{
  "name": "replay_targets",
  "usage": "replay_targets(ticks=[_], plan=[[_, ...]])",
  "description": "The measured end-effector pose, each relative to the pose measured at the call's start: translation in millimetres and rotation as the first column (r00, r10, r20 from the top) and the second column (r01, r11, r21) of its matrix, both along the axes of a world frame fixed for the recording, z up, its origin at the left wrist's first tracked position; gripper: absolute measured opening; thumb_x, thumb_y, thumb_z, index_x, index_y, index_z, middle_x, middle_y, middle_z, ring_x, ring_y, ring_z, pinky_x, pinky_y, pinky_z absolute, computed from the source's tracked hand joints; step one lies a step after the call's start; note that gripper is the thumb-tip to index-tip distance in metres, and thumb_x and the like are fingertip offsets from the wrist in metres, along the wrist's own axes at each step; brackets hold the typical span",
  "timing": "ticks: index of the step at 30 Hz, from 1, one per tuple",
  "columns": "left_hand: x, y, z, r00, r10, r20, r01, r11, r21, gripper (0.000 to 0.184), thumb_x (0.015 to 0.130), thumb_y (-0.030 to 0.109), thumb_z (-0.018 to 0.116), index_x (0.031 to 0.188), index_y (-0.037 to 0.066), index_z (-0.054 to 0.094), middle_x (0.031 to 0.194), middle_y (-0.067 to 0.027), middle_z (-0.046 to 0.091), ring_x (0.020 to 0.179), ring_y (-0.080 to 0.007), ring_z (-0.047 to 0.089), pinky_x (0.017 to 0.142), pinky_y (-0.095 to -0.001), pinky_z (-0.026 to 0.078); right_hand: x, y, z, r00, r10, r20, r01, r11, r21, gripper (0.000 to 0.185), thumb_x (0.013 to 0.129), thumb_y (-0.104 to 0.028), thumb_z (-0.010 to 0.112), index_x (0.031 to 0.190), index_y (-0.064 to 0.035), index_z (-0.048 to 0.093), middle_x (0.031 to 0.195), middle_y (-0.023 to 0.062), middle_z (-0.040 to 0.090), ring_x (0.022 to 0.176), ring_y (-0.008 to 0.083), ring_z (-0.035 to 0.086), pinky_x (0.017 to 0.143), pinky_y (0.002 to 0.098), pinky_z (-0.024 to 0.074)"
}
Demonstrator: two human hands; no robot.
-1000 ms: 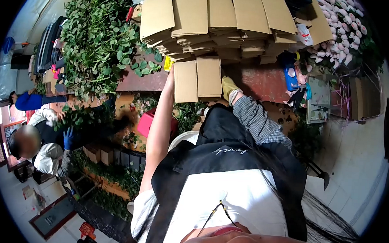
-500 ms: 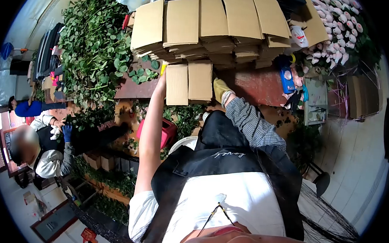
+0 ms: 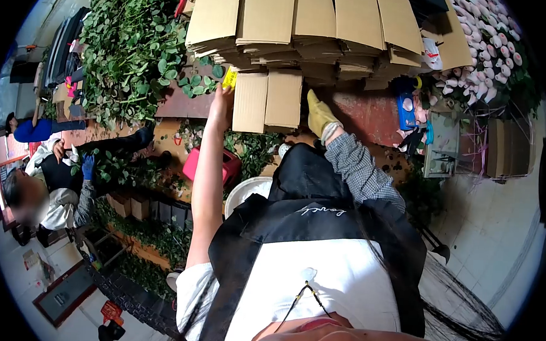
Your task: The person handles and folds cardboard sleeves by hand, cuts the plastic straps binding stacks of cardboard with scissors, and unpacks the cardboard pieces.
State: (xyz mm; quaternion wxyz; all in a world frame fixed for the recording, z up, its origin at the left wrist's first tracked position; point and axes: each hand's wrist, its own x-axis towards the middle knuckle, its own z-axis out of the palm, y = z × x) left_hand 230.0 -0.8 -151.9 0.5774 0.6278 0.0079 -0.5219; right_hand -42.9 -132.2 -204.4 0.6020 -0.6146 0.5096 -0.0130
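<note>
Two side-by-side stacks of folded cardboard, a left one [image 3: 250,102] and a right one [image 3: 283,99], stand in front of me at the table's near edge. My bare left hand [image 3: 223,102] is at the left stack's outer side. A small yellow piece with dark print [image 3: 230,77] shows at its fingertips and appears pinched there; part of the fingers is hidden. My right hand [image 3: 321,116], in a yellowish glove, is just right of the right stack, a small gap away. Its fingers are stretched forward and hold nothing visible.
Behind, a wide row of piled cardboard sleeves [image 3: 316,14] fills the table. Leafy stems [image 3: 129,48] heap at left; pink wrapped blooms [image 3: 482,51] lie at right. A blue item [image 3: 405,109] and a red container [image 3: 215,165] are nearby. Another person [image 3: 65,186] works at left.
My right hand has moved a little away from the stack, with its fingers straighter. The yellow piece has tilted with my left hand. The view has shifted slightly.
</note>
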Motion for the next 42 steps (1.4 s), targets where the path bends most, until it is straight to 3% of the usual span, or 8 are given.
replay_targets(ticks=[8,12,20,30,34,36,39,42], plan=[[-49,115,-51,-0.4,-0.898,0.183,0.651,-0.138,0.746,0.031,0.09,0.023,0.054,0.101,0.004,0.076,0.105,-0.0237,0.071,0.096,-0.0418,0.069,0.083,-0.048,0.056,-44,55,77,0.622,0.778,-0.094,-0.779,0.602,-0.175,0.035,0.097,-0.034,0.051,0.116,-0.0108,0.069,0.12,0.016,0.069,0.111,0.0346,0.065,0.094,0.0419,0.0508],[-67,95,-99,-0.048,-0.69,0.722,0.585,0.566,0.58,0.042,0.09,0.03,0.063,0.127,0.01,0.063,0.122,-0.0259,0.063,0.109,-0.0436,0.064,0.095,-0.0498,0.053,-13,98,30,0.492,0.833,0.253,-0.785,0.55,-0.285,0.041,0.098,-0.029,0.055,0.133,-0.0072,0.061,0.128,0.0214,0.065,0.123,0.0339,0.06,0.104,0.0392,0.0465],[-52,44,-33,-0.098,-0.64,0.762,0.68,0.516,0.521,0.044,0.092,0.025,0.069,0.129,0.004,0.06,0.124,-0.023,0.064,0.116,-0.0391,0.06,0.096,-0.0455,0.05,0,74,40,0.693,0.719,-0.051,-0.67,0.615,-0.416,0.046,0.097,-0.035,0.057,0.129,-0.0006,0.06,0.119,0.0228,0.066,0.112,0.0371,0.063,0.099,0.0415,0.0496],[20,67,-76,0.982,-0.135,0.133,0.142,0.989,-0.046,0.044,0.103,0.032,0.05,0.132,0.0,0.061,0.122,-0.0134,0.069,0.106,-0.0215,0.066,0.093,-0.0358,0.051,-24,-4,9,0.99,-0.019,0.136,0.033,0.994,-0.101,0.06,0.104,-0.026,0.047,0.15,0.0093,0.034,0.155,0.0223,0.041,0.147,0.0284,0.035,0.12,0.0314,0.0269],[-26,43,-54,0.987,0.099,-0.124,-0.109,0.991,-0.076,0.047,0.109,0.035,0.041,0.142,0.003,0.049,0.136,-0.0085,0.06,0.121,-0.0215,0.06,0.102,-0.0347,0.047,1,-9,-154,0.959,0.026,-0.282,-0.158,0.876,-0.456,0.05,0.094,-0.021,0.055,0.137,0.0057,0.054,0.14,0.0187,0.059,0.126,0.035,0.057,0.103,0.0378,0.0467],[-33,42,-58,0.994,0.09,-0.058,-0.095,0.991,-0.089,0.043,0.108,0.029,0.043,0.142,0.003,0.049,0.135,-0.0082,0.061,0.121,-0.021,0.06,0.101,-0.0339,0.047,6,8,-68,-0.213,0.41,-0.887,-0.933,-0.355,0.06,0.029,0.102,-0.025,0.052,0.114,-0.0132,0.075,0.109,0.007,0.074,0.094,0.021,0.069,0.072,0.0352,0.051],[-32,45,-85,0.998,0.063,-0.006,-0.063,0.982,-0.181,0.051,0.106,0.043,0.046,0.142,0.007,0.051,0.133,-0.0073,0.062,0.12,-0.0196,0.06,0.102,-0.0362,0.045,6,44,-38,0.585,0.377,-0.718,-0.753,-0.075,-0.653,0.023,0.093,-0.017,0.063,0.109,-0.0095,0.077,0.107,0.0054,0.076,0.097,0.025,0.07,0.073,0.0391,0.0531],[-31,45,-83,0.994,0.07,-0.087,-0.084,0.982,-0.17,0.049,0.106,0.041,0.048,0.14,0.007,0.051,0.129,-0.0068,0.064,0.117,-0.0198,0.061,0.101,-0.0355,0.046,-5,30,-105,0.374,0.44,-0.817,-0.883,-0.1,-0.458,0.042,0.096,-0.017,0.052,0.137,-0.0173,0.061,0.115,0.0008,0.072,0.1,0.0168,0.068,0.071,0.0327,0.0474]])
